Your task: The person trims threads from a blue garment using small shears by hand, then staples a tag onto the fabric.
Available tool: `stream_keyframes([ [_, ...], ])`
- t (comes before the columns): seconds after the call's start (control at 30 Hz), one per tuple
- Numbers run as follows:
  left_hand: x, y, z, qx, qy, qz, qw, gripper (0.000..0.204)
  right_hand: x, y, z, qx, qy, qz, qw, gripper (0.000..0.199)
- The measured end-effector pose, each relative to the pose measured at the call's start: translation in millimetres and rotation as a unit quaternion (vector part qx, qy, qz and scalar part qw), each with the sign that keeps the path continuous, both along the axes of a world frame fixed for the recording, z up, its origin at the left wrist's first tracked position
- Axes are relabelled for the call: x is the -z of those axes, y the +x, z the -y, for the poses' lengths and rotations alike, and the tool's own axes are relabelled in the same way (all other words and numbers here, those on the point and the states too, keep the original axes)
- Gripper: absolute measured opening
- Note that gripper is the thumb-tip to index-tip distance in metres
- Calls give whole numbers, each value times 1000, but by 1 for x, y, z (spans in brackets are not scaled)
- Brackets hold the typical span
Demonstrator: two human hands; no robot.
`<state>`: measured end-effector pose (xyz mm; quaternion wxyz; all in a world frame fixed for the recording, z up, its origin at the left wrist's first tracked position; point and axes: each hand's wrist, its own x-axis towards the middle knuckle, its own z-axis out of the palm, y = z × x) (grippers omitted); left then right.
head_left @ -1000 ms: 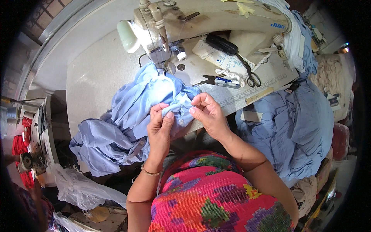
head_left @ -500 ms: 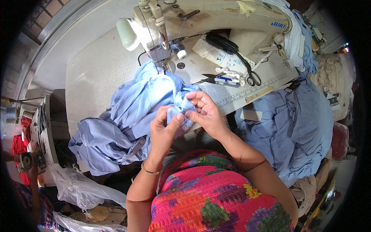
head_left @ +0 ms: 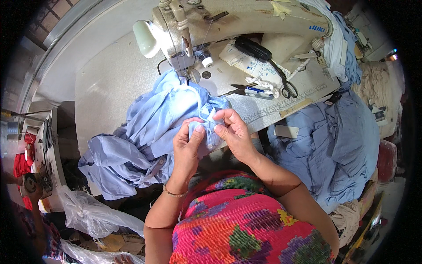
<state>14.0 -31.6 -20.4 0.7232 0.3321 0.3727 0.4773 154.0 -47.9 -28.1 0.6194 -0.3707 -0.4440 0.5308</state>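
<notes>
A light blue buttoned shirt (head_left: 151, 116) lies bunched on the sewing machine bed, its upper part lit by the lamp. My left hand (head_left: 187, 143) pinches one side of a folded, buttoned edge of it, thumb on top. Opposite, my right hand (head_left: 235, 134) grips the other side of that edge between thumb and fingers. A small pale button (head_left: 209, 146) shows just below the fingers. The sewing machine (head_left: 246, 20) stands beyond the shirt, with its needle area close to the collar label.
Black-handled scissors (head_left: 277, 66), thread snips (head_left: 239, 90) and a white cord (head_left: 263, 83) lie on the right of the bed. A heap of blue garments (head_left: 325, 145) with a white tag fills the right side. Clear plastic bags (head_left: 90, 213) hang at lower left, near another person's arm.
Both hands have shifted slightly and my thumbs have moved a little apart. More of the folded edge shows between them, and the button sits a bit lower.
</notes>
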Motion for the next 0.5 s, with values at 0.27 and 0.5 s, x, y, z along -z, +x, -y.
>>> stream_keyframes([
  [0.27, -15, -5, 4, -36, 291, -275, 916, 14, -5, 11, 6, -14, 35, 218, 975, 8],
  [0.5, -23, 4, 21, 35, 542, -522, 658, 31, -11, 12, 9, -131, -164, -149, 966, 28],
])
